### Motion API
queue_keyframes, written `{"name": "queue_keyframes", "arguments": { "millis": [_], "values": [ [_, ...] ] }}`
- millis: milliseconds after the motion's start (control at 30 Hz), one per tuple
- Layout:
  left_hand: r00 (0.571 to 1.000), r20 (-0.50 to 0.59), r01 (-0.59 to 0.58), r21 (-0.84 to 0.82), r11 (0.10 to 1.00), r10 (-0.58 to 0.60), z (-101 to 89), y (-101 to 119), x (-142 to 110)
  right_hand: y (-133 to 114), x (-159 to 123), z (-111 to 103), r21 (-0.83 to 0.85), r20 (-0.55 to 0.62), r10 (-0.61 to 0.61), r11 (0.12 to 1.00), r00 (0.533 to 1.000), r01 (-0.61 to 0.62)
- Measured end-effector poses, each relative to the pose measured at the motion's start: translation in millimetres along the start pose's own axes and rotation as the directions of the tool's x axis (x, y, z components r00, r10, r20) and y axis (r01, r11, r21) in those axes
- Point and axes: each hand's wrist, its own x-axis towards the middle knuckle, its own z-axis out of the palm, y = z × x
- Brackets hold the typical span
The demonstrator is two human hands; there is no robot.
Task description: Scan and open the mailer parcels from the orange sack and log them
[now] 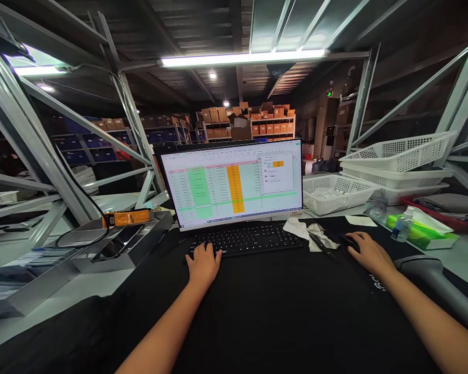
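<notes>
My left hand (203, 262) lies on the left end of a black keyboard (249, 240), fingers stretched flat over the keys. My right hand (368, 253) is cupped over a black mouse (347, 241) on the black desk mat (281, 306). Behind the keyboard stands a monitor (234, 182) showing a spreadsheet with green and orange columns and a small dialog window. A crumpled white tissue (302, 229) and a black pen (320, 245) lie between the keyboard and the mouse.
Stacked white plastic baskets (398, 161) stand at right, with a small spray bottle (401, 224), a green tissue pack (425, 232) and a grey handheld scanner (432, 275). At left, a phone (119, 241) lies on a grey box by an orange item (127, 217). Metal shelving struts frame both sides.
</notes>
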Motion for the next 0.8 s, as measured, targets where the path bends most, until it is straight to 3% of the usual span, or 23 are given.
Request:
{"name": "queue_keyframes", "arguments": {
  "millis": [800],
  "values": [
    [1.0, 0.016, 0.009, 0.006, 1.0, -0.009, -1.3, 0.7, -0.3, -0.1, -0.9, 2.0, -0.01, 0.0, 0.013, 1.0, 1.0, -0.013]
  ]
}}
